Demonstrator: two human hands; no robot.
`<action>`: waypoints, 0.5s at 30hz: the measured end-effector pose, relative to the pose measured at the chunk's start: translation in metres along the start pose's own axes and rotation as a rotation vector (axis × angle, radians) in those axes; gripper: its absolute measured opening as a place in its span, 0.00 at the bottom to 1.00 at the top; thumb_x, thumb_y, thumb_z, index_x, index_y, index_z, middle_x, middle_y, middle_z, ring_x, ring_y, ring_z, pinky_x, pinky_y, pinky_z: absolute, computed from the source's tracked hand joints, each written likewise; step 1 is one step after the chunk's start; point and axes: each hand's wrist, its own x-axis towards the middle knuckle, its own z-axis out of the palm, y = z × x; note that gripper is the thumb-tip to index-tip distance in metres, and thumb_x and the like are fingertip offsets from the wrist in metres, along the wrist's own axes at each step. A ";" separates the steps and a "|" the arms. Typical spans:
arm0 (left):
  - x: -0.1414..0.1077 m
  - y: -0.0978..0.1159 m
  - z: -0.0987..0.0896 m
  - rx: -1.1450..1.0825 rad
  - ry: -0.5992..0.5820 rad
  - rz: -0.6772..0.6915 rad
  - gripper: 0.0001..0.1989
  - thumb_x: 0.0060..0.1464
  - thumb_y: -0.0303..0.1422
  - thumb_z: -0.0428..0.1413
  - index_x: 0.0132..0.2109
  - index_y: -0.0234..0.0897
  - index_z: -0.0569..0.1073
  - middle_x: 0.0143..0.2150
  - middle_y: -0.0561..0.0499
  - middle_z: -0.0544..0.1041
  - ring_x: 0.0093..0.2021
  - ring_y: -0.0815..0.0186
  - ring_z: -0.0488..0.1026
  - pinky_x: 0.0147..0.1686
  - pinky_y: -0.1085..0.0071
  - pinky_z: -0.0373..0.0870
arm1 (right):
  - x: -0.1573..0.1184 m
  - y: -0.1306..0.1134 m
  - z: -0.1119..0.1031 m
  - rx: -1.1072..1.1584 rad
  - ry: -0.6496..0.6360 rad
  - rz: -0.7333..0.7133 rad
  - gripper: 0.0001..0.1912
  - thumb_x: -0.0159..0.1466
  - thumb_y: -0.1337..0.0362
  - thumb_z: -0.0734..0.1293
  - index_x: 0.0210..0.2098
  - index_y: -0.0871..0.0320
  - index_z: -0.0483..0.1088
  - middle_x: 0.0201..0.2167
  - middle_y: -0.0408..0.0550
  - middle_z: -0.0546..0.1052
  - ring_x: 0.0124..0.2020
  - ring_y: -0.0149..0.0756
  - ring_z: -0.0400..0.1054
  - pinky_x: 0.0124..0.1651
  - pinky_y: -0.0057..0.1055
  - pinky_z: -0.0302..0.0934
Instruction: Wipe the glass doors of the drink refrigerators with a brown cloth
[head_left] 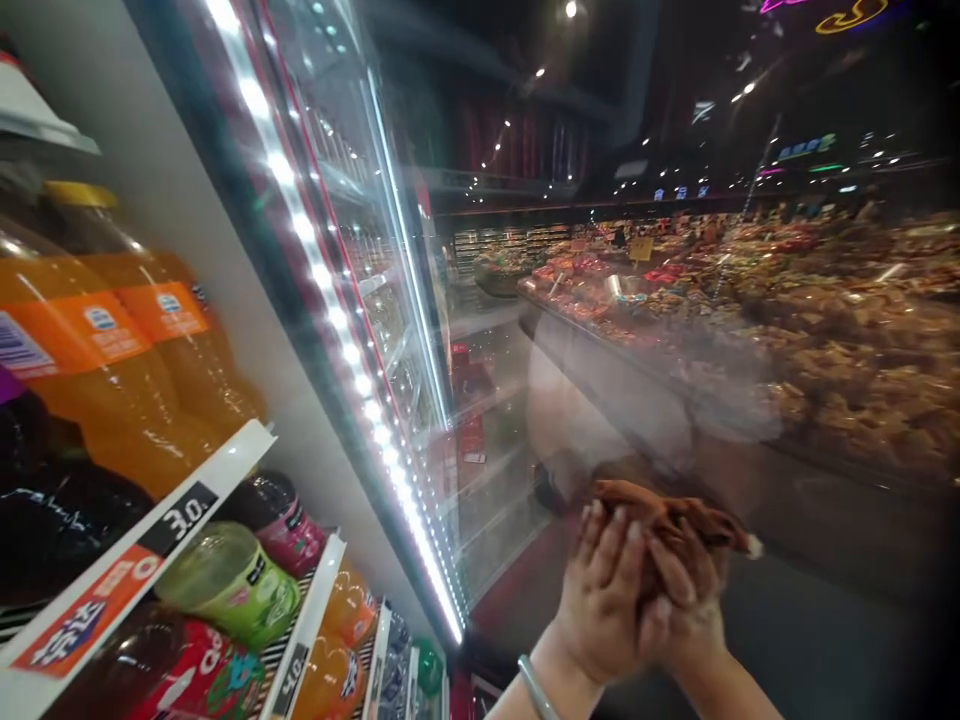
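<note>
Low in the view, my left hand (604, 590) and my right hand (690, 600) are close together, fingers pointing up. A bunched brown cloth (634, 495) is gripped between them, its folds spilling over the fingertips. On the right its end hangs out with a small pale tip (752, 546). A pale bangle (536, 685) circles my left wrist. Behind the hands stands a glass pane (637, 390) with cloudy, whitish smears on it. I cannot tell whether the cloth touches the glass.
Left of me, sloping fridge shelves hold orange drink bottles (161, 400), a green-labelled bottle (232, 580) and price tags (180, 515). A bright LED strip (352, 355) runs down the cabinet's edge. Beyond the glass, long displays of packaged goods (847, 340) stretch back.
</note>
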 end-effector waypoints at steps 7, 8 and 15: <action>0.071 -0.050 -0.053 -0.105 0.084 -0.082 0.34 0.71 0.43 0.40 0.79 0.38 0.47 0.78 0.42 0.58 0.79 0.49 0.50 0.76 0.46 0.55 | 0.114 -0.040 0.046 0.058 0.228 0.094 0.26 0.75 0.56 0.55 0.69 0.56 0.64 0.60 0.59 0.74 0.70 0.56 0.62 0.69 0.61 0.58; 0.068 -0.063 -0.061 -0.061 0.105 -0.135 0.34 0.72 0.42 0.39 0.79 0.40 0.47 0.78 0.43 0.58 0.79 0.50 0.52 0.76 0.47 0.55 | 0.124 -0.055 0.061 0.043 0.209 0.048 0.25 0.74 0.59 0.58 0.67 0.55 0.66 0.57 0.56 0.76 0.70 0.53 0.63 0.71 0.59 0.55; -0.031 -0.058 -0.040 0.109 0.115 -0.324 0.34 0.72 0.37 0.37 0.80 0.34 0.42 0.79 0.40 0.57 0.79 0.56 0.49 0.73 0.55 0.63 | 0.040 -0.080 0.064 0.129 -0.138 -0.083 0.28 0.67 0.71 0.61 0.65 0.52 0.69 0.57 0.48 0.79 0.77 0.38 0.49 0.81 0.45 0.35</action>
